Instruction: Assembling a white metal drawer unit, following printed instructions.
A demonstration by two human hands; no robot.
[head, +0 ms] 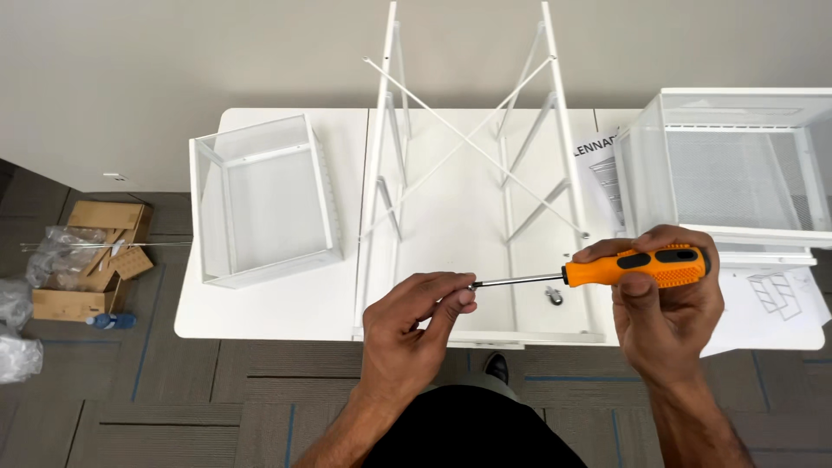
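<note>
My right hand [663, 316] grips an orange and black screwdriver [637, 266] by its handle, held level over the front of a white table [286, 303]. Its metal shaft points left to my left hand [416, 325], whose fingertips pinch the tip; whether a small part sits between them I cannot tell. Behind both hands stands a white metal frame [468, 139] with crossed thin braces, upright on the table. A small castor wheel [553, 297] lies on the table just below the shaft.
A white mesh drawer [260, 199] lies at the table's left and another mesh drawer [737, 165] at the right, on paper instruction sheets [776, 299]. On the carpet at left sit a cardboard box [87, 260] and plastic bags [17, 347].
</note>
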